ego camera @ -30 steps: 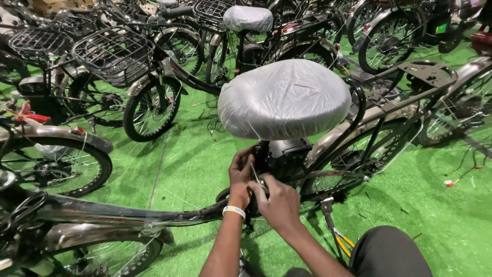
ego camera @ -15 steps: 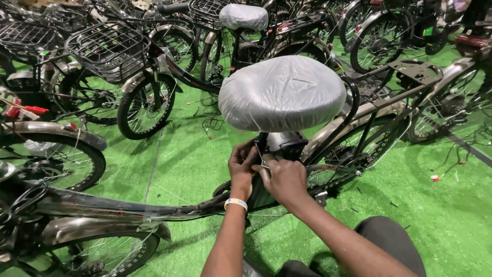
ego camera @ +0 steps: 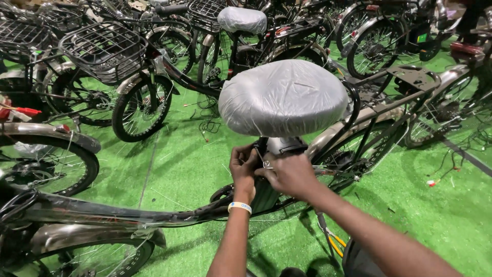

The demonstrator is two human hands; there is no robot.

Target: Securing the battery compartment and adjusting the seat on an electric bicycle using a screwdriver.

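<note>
A bicycle stands across the view with a wide saddle [ego camera: 283, 97] wrapped in clear plastic. Just under the saddle, both my hands meet at the seat post clamp [ego camera: 266, 164]. My left hand [ego camera: 242, 168], with a pale wristband, grips the post from the left side. My right hand [ego camera: 289, 174] is closed on the small metal clamp part, fingers pinched around it. The bicycle frame tube [ego camera: 102, 218], also wrapped in plastic, runs left from below my hands.
Several other bicycles with wire baskets [ego camera: 105, 48] stand behind and to the left on green artificial turf [ego camera: 189, 164]. A rear rack [ego camera: 415, 77] sits right of the saddle. A front wheel [ego camera: 48, 166] is close at left. Loose cables lie at far right.
The view has moved closer and lower toward the saddle. My hands stay at the clamp under the saddle, with the fingers shifted slightly higher.
</note>
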